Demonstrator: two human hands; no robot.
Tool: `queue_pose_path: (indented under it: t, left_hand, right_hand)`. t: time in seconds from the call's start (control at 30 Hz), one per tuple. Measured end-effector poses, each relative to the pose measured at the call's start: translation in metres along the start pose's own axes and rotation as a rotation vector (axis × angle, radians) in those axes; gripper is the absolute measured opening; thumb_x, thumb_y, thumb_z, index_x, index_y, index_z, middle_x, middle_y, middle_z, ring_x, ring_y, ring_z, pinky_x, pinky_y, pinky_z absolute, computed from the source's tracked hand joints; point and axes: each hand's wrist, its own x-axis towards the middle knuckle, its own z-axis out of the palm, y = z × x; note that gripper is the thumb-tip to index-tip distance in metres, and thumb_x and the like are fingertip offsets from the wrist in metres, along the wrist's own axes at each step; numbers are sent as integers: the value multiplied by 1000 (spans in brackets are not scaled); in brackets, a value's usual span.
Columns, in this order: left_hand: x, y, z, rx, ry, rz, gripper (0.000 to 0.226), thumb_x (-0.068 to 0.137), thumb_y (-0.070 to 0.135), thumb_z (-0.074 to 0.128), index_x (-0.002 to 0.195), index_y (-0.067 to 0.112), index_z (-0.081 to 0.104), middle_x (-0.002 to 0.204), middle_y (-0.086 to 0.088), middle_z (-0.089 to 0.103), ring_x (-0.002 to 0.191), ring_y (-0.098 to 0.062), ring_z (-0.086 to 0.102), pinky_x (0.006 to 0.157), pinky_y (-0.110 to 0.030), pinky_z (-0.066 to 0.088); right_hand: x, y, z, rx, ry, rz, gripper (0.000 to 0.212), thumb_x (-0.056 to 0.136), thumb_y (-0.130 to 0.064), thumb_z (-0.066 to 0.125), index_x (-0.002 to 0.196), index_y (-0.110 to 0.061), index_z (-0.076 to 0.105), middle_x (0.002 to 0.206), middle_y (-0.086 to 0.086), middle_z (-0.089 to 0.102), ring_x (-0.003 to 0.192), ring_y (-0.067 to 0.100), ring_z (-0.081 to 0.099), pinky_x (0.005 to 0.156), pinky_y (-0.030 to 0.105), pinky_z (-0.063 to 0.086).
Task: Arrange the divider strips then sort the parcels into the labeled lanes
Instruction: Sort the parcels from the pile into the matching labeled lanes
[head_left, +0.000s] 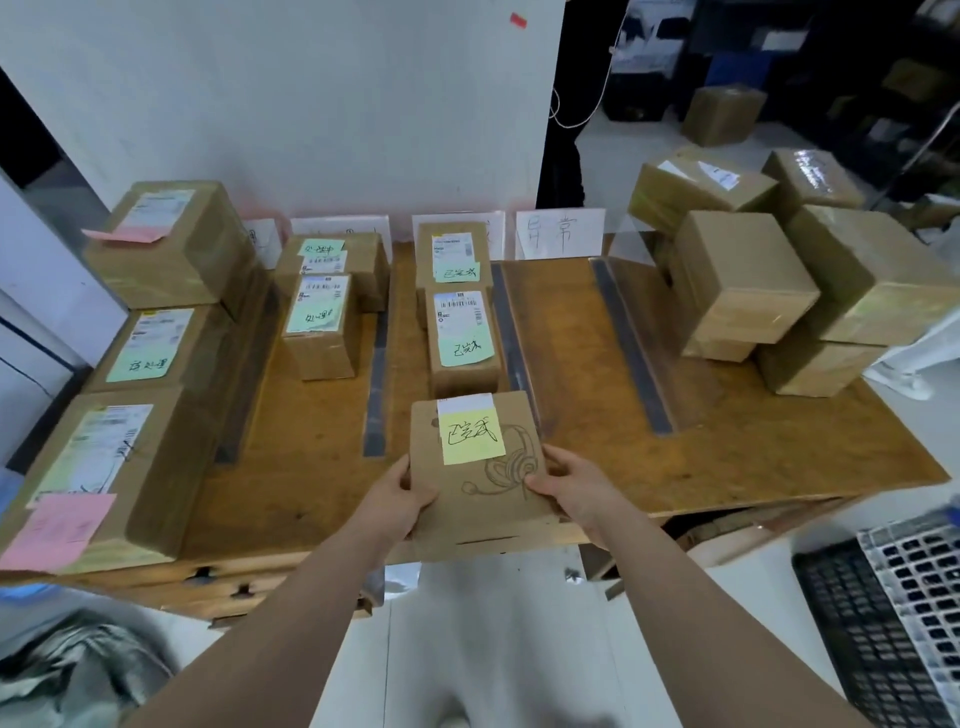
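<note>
The wooden tabletop (727, 441) carries four dark divider strips (631, 348), laid front to back to mark the lanes. White label cards (561, 234) stand against the wall at their far ends. On the right sits a pile of parcels (753, 291), unsorted as we judge it. Three big parcels (156, 343) line the left edge. Two smaller parcels (322, 322) fill the next lane, and a pair of parcels (462, 338) with green notes (466, 349) the lane after.

Nearest us, in line with that pair, is the flat box (478, 483), bearing a yellow note (471, 434). Our left hand (405, 499) grips its left edge and our right hand (571, 493) its right edge, thumbs on top. Its near end overhangs the front of the tabletop. We cannot tell whether it rests there or is held just above.

We judge the strips done and the sorting well along, with this box now going into its lane. Its far right corner lies over or against a strip's near end. The next move calls for easing the box forward between the strips, stopping short of the parcel ahead, then releasing it.
</note>
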Motion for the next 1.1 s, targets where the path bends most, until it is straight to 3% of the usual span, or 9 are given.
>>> queue_pose_path:
  t: [0.17,0.4,0.5,0.63,0.7,0.77,0.97,1.03,1.1]
  left_hand:
    - [11,-6,2,65,62,51,44,97,11,56,131,38,50,110,12,64,98,-14,60,65,-28,49]
    - [7,1,3,76,131,143,35,99,14,53,129,32,51,110,19,61,105,-14,58,68,-21,47]
    - [-3,18,5,161,191,247,38,99,21,55,135,30,49,115,19,57,104,-9,55,64,-16,46]
    - [-18,53,10,456,388,432,51,96,29,59,145,26,43,144,4,51,127,-15,50,90,-26,50]
    - [-23,73,17,531,405,548,49,96,28,59,143,27,46,145,2,51,121,-11,52,70,-9,51]
    - [-28,95,31,592,373,635,47,96,30,58,142,28,47,143,2,51,114,-16,58,63,-11,44]
    - [-40,165,108,713,339,814,42,96,35,56,137,26,52,139,1,55,121,-20,55,103,-40,46]
    - [-40,184,140,707,302,859,43,97,36,54,139,27,51,141,1,53,126,-21,51,107,-41,43]
    - [-38,202,175,718,279,906,44,97,37,53,139,27,49,142,1,52,128,-21,49,106,-39,40]
  right_hand:
    - [8,7,8,-73,76,-76,55,89,-8,65,139,-25,49,106,-10,66,92,10,64,55,15,51]
    - [5,4,8,-182,133,-194,45,93,-8,60,135,-21,54,117,-9,66,111,13,60,93,36,54]
    - [-3,-13,0,-266,186,-254,53,92,-15,63,142,-19,46,135,-4,57,115,8,52,96,24,45]
    - [-21,-41,-23,-477,296,-402,48,94,-22,61,140,-21,49,138,-5,55,124,11,50,101,26,40]
    - [-32,-55,-40,-544,353,-454,46,94,-25,60,139,-21,50,139,-5,54,127,11,49,105,29,39]
    - [-41,-66,-61,-584,412,-494,45,94,-27,60,138,-22,52,138,-6,55,127,11,49,102,25,37]
    - [-65,-91,-141,-663,561,-524,41,95,-30,57,136,-25,54,132,-8,59,112,8,56,88,16,38]
    - [-72,-96,-176,-662,593,-527,39,95,-30,57,134,-24,56,118,-11,63,86,1,57,69,10,42]
    - [-77,-100,-214,-666,617,-527,38,95,-29,58,132,-22,59,109,-8,63,87,4,57,72,17,46]
